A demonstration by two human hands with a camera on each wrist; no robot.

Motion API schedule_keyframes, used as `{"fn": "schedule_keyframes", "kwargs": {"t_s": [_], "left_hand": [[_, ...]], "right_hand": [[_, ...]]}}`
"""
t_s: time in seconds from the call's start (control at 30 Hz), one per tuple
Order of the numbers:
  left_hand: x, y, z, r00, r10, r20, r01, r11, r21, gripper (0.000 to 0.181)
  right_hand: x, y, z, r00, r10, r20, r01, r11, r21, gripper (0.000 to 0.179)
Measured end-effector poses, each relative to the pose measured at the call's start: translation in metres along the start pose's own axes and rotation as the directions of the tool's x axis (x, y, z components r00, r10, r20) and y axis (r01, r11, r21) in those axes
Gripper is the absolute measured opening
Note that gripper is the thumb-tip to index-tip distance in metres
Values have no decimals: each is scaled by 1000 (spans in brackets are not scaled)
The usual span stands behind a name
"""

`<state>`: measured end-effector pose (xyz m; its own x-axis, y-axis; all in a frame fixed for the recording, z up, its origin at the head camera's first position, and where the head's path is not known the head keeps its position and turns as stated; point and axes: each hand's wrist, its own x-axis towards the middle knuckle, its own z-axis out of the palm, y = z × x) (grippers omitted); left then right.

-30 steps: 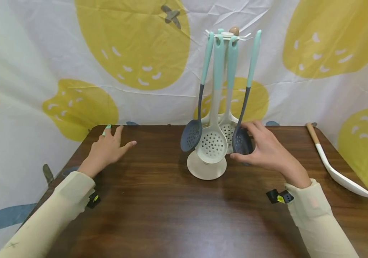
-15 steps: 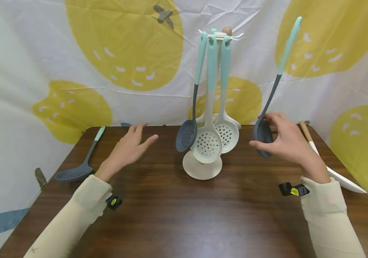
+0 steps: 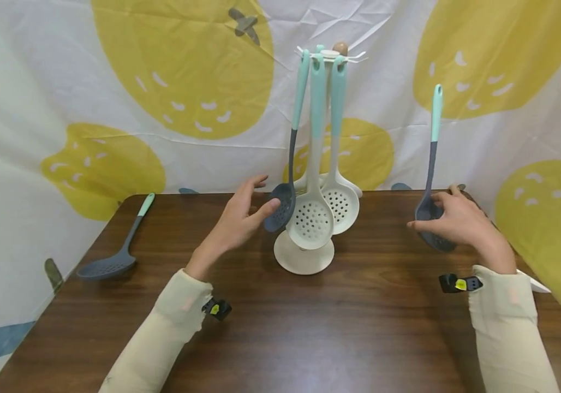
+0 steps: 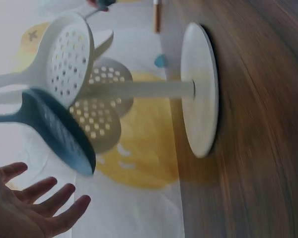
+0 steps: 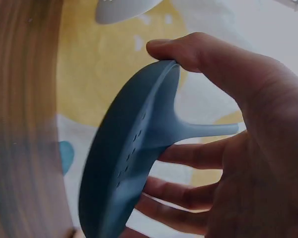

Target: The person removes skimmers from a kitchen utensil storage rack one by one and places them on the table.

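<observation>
My right hand (image 3: 467,224) grips a grey slotted spoon (image 3: 431,169) by its bowl, thumb at the front rim and fingers behind. Its mint handle points up; in the right wrist view the perforated bowl (image 5: 126,139) shows between thumb and fingers. My left hand (image 3: 233,221), fingers spread, is beside another grey slotted spoon (image 3: 280,215) that hangs on the left of a white utensil stand (image 3: 305,259). The left thumb overlaps this bowl in the head view; in the left wrist view the fingers (image 4: 54,198) lie just past its edge.
White slotted utensils with mint handles (image 3: 317,98) also hang from the stand. A grey slotted utensil (image 3: 113,265) lies on the brown table (image 3: 310,338) at left. A white utensil (image 3: 536,284) lies at right, mostly behind my arm. A lemon-print cloth (image 3: 212,164) hangs behind.
My right hand has taken its slotted spoon off the stand, carried it right and lowered it, handle now nearly upright. My left hand has moved right from the table's left side to the stand.
</observation>
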<state>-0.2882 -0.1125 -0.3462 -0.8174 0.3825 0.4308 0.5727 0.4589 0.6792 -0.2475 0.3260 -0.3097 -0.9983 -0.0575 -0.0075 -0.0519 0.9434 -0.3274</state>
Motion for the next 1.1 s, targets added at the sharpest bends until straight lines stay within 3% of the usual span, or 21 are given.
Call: {"fn": "schedule_keyframes", "kwargs": {"t_s": [0.17, 0.3, 0.4, 0.6, 0.83, 1.1], "left_hand": [[3, 5, 14, 1000, 12, -14, -13, 999, -53, 96], [2, 4, 18, 1000, 7, -16, -8, 999, -42, 99], [2, 2, 18, 1000, 4, -2, -4, 1000, -19, 100], [4, 0, 20, 1000, 18, 19, -18, 1000, 11, 101], [5, 0, 24, 999, 12, 30, -13, 1000, 8, 100], [5, -3, 27, 999, 13, 48, -14, 1000, 9, 95]], "right_hand": [[5, 10, 9, 997, 51, 57, -51, 999, -7, 90], [5, 15, 15, 992, 86, 90, -86, 996, -2, 58], [4, 17, 20, 981, 142, 132, -146, 989, 17, 47], [1, 19, 24, 944, 286, 164, -296, 955, 37, 55], [1, 19, 19, 911, 348, 223, -354, 935, -11, 93], [-3, 16, 18, 888, 391, 241, -388, 920, -62, 83]]}}
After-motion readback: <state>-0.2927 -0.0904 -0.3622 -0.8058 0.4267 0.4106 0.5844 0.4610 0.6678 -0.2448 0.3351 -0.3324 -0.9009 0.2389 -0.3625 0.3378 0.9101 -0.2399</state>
